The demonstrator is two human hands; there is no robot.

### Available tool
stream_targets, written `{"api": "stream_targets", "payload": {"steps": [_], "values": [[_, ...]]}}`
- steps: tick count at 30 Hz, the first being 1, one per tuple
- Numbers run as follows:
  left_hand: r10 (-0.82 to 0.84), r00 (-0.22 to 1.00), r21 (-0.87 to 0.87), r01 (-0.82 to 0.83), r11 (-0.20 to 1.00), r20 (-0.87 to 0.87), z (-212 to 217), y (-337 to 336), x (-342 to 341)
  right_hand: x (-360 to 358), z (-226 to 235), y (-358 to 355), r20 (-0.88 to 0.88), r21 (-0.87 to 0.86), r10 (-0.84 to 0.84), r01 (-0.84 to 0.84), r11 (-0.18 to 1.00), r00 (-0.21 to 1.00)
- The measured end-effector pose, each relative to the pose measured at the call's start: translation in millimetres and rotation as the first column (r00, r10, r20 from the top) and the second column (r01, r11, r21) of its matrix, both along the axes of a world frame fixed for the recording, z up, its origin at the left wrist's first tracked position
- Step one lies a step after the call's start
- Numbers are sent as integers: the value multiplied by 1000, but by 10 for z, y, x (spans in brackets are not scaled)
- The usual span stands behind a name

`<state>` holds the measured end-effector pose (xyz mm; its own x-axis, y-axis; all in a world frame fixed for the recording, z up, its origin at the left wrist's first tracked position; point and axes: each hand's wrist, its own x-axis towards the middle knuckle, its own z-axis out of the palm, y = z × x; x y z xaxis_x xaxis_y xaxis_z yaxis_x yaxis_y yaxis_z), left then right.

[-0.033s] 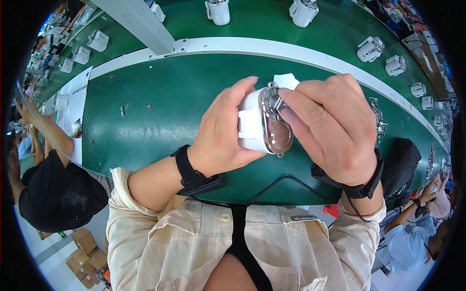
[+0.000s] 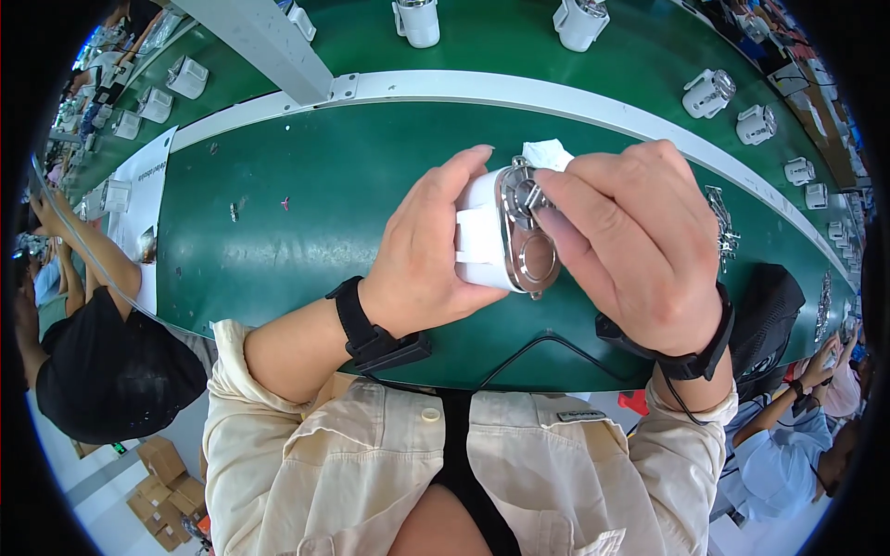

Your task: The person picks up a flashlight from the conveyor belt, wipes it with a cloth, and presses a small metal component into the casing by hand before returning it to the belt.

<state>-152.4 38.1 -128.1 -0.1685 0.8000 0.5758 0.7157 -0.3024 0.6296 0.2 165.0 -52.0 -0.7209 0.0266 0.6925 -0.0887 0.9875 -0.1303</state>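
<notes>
Over the green table, my left hand [image 2: 417, 246] grips a white plastic housing [image 2: 477, 232] from its left side, with the thumb below and the fingers above. The housing is tilted so its shiny chrome face [image 2: 535, 261] turns right; two round fittings show on it, one above the other. My right hand [image 2: 640, 236] is closed in a pinch at the upper fitting. Between its thumb and forefinger sits a small metal piece [image 2: 533, 195], partly covered by the fingertips. Just behind the housing lies a crumpled white scrap [image 2: 547, 155].
A pile of small metal parts [image 2: 722, 227] lies right of my right hand, near a black bag [image 2: 768, 310]. Beyond the white rail [image 2: 519, 90], similar white units [image 2: 415, 23] stand in a row. Co-workers sit on both sides; a white sheet [image 2: 139, 218] lies at left.
</notes>
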Motion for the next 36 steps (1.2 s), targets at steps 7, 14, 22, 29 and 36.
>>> {"api": "stream_targets", "payload": {"steps": [7,14,22,29,36], "values": [[4,1000,-18,-4,1000,0,-90,21,39,62,-49,-20,104,29,2,-5,1000,995],[-4,999,0,4,1000,-48,-151,31,36,72,-52,-241,241,86,-180,164,983,954],[16,999,14,-16,1000,-31,-61,8,64,85,-39,-278,188,51,-210,204,978,959],[66,990,102,-53,993,-126,27,-2,29,61,68,-309,193,43,-164,159,986,967],[-44,995,7,44,999,87,33,-77,46,63,28,-93,62,-104,47,-40,994,997]]}}
